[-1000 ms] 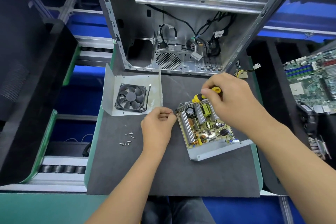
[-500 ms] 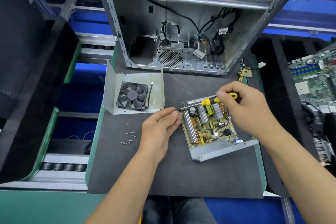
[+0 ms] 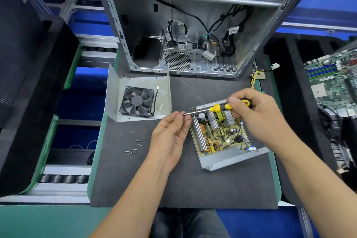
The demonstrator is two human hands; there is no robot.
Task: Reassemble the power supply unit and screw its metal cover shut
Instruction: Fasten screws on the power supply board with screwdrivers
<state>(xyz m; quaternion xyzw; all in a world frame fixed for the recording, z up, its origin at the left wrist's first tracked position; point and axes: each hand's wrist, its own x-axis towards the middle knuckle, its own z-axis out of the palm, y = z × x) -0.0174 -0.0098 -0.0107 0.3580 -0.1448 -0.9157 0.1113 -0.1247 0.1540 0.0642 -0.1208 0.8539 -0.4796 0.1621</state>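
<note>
Right hand (image 3: 257, 114): grip curled round the yellow-and-black handle of a screwdriver (image 3: 222, 106), thumb on top; steel shaft runs leftward, nearly level, above the near-left corner of the open power supply. Left hand (image 3: 170, 135): palm turned up, fingers loosely extended, thumb and fingertips (image 3: 180, 117) meeting at the screwdriver's tip; whether a screw sits between them cannot be told, too small.

Open grey metal power supply tray with its yellow-green circuit board (image 3: 218, 133) lies on the dark grey mat (image 3: 183, 183) of the table, under and just right of the hands; silver heat sinks, copper coils and capacitors exposed, front lip toward the person.

Bent grey metal cover carrying a black fan (image 3: 138, 100) stands open to the left of the tray, apart from it. Small cluster of loose silver screws (image 3: 134, 147) on the mat, left of the left hand.

Beyond: stripped silver computer case (image 3: 193, 25), cables hanging inside. Far right: green motherboard (image 3: 332, 83).
</note>
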